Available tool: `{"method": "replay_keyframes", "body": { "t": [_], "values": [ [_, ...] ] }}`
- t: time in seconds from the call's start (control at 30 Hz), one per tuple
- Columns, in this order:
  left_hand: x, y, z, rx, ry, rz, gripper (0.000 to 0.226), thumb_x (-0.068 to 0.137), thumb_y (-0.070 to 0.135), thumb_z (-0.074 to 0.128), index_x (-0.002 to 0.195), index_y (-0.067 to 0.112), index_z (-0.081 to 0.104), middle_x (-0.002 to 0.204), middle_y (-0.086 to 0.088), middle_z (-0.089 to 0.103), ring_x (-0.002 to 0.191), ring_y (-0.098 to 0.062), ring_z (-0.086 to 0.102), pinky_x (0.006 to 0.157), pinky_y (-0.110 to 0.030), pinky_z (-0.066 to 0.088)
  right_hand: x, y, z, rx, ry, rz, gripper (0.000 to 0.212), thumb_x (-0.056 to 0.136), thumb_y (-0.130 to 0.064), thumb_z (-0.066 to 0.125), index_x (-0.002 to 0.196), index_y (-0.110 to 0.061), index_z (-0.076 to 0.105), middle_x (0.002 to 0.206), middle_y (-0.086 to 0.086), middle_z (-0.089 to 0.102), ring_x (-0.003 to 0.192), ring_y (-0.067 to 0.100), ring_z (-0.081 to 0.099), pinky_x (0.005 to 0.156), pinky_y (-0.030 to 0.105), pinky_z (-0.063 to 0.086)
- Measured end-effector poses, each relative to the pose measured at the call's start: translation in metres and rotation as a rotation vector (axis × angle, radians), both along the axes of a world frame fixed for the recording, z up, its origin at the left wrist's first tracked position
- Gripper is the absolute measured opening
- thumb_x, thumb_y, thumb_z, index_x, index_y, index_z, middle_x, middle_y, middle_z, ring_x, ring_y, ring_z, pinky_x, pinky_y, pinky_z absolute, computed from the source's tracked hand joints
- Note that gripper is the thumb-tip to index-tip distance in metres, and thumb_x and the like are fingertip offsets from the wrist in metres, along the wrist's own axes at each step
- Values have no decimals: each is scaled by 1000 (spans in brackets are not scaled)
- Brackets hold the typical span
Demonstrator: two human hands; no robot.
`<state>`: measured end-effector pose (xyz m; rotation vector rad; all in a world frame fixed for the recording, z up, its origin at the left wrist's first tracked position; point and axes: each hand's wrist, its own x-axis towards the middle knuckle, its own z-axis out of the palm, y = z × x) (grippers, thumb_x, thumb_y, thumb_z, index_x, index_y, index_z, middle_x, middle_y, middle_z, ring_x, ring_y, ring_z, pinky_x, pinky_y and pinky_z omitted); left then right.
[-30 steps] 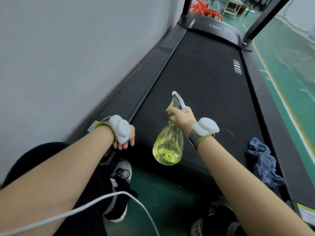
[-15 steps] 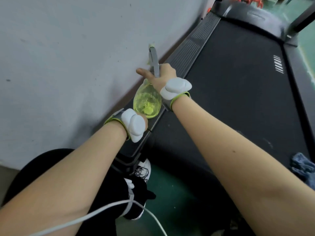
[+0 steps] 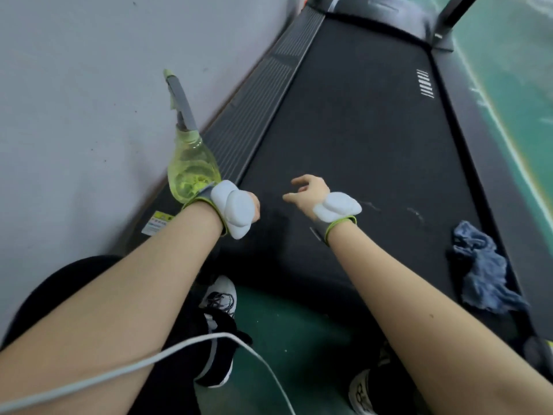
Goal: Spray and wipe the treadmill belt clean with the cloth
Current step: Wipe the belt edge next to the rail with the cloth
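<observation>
The spray bottle (image 3: pixel 191 172), clear with yellow-green liquid and a grey trigger head, stands upright on the treadmill's left side rail (image 3: pixel 257 100) by the wall. No hand holds it. My right hand (image 3: pixel 305 190) hovers over the black belt (image 3: pixel 359 130) with loosely curled fingers and holds nothing. My left hand (image 3: pixel 255 208) is at the belt's near left corner, just right of the bottle. It is almost wholly hidden behind its white wrist device. A crumpled blue cloth (image 3: pixel 484 271) lies at the belt's near right edge, well right of my right hand.
A grey wall (image 3: pixel 89 115) runs close along the treadmill's left side. Green floor (image 3: pixel 514 100) lies to the right, with the treadmill's upright post (image 3: pixel 452 13) at the far right. My shoes (image 3: pixel 218 324) and a white cable (image 3: pixel 149 363) are below me.
My right hand carried the bottle from over the belt to the left rail, set it down and let go. It has moved back right over the belt, empty.
</observation>
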<state>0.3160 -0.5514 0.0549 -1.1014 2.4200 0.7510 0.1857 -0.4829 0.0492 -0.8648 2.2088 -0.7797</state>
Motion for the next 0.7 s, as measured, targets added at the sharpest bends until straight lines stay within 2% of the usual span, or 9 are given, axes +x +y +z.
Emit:
{"method": "replay_keyframes", "body": {
  "t": [0.1,0.17,0.23,0.33,0.4,0.5,0.6,0.63,0.7],
  "values": [
    [-41,27,10,50,33,-80,7,97,11,46,94,16,43,95,-3,46,84,-19,44,48,-13,31,-51,62,-14,69,108,-160,41,89,-16,60,129,-12,52,129,9,54,114,24,55,86,24,40],
    [-59,40,14,70,18,-128,6,97,10,44,95,15,46,82,-1,49,72,-17,47,48,-13,29,-75,92,-22,103,249,-229,41,89,-15,57,130,-11,51,135,11,47,122,26,48,95,28,39],
    [-81,52,16,73,-16,-173,18,96,8,41,104,17,55,66,3,45,55,-10,41,50,-15,29,-106,129,-28,163,405,-298,45,90,-15,55,134,-11,47,142,12,38,133,29,32,105,32,30],
    [-105,63,9,129,30,-178,31,94,7,42,119,8,59,64,5,48,53,-8,44,55,-16,36,-154,187,-34,302,622,-376,56,91,-22,55,143,-16,35,153,12,23,141,31,16,115,40,18],
    [-112,58,4,127,66,-142,30,93,7,42,116,7,61,66,2,52,55,-11,48,58,-17,40,-181,221,-38,406,618,-419,63,93,-32,53,148,-22,24,157,10,13,144,32,8,117,45,12],
    [-114,37,4,-5,64,-145,29,94,8,42,113,13,63,82,-1,61,76,-16,56,64,-21,41,-209,253,-53,430,518,-352,73,92,-42,52,151,-24,11,158,11,5,146,31,-1,118,42,6],
    [-102,10,7,-124,89,-98,32,94,7,42,116,15,63,115,-6,63,108,-22,56,87,-23,39,-224,260,-69,260,470,-361,81,88,-35,63,151,-22,14,157,15,8,146,33,0,117,42,5],
    [-97,-2,5,-154,97,-67,33,95,6,41,117,15,63,121,-6,61,113,-23,55,90,-24,38,-228,257,-75,230,464,-381,77,89,-31,62,150,-21,17,157,16,11,145,33,2,117,43,5],
    [-86,-20,5,-191,128,-5,36,95,3,38,119,15,62,126,-7,59,117,-25,53,94,-27,39,-232,253,-78,160,429,-475,55,94,-21,54,145,-18,33,152,18,24,142,37,15,116,45,12]
  ]
}}
